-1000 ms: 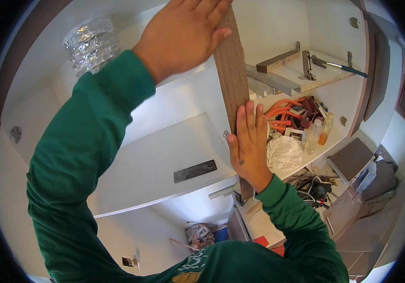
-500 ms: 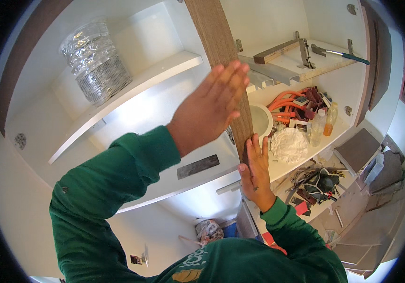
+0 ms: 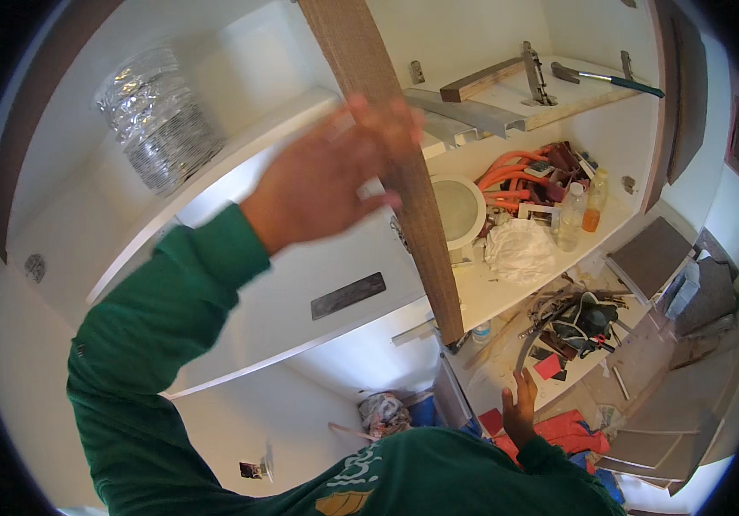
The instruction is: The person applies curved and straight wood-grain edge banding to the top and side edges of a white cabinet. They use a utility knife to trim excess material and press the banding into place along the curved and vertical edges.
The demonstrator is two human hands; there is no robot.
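Note:
A brown wood-grain strip (image 3: 434, 249) runs between the two halves of a white cabinet, its lower end now uncovered. My left hand (image 3: 322, 176) is raised at the strip's upper part, blurred, with fingers stretched out and no object in it. Its fingertips overlap the strip; whether they touch it I cannot tell. My right hand (image 3: 520, 408) is low, close to my body and apart from the strip. Its fingers are spread and nothing is in them.
Silver flexible duct (image 3: 159, 120) stands on the left shelf. On the right are a hammer (image 3: 601, 77), a wood block (image 3: 481, 80), a round white-rimmed fixture (image 3: 459, 211), orange hose (image 3: 511, 176), bottles (image 3: 594, 202) and white cloth (image 3: 520, 249). Below lies a black bag (image 3: 584, 322).
My right hand has come off the strip's lower end and dropped toward my body. My left hand has shifted left, and the view has moved slightly.

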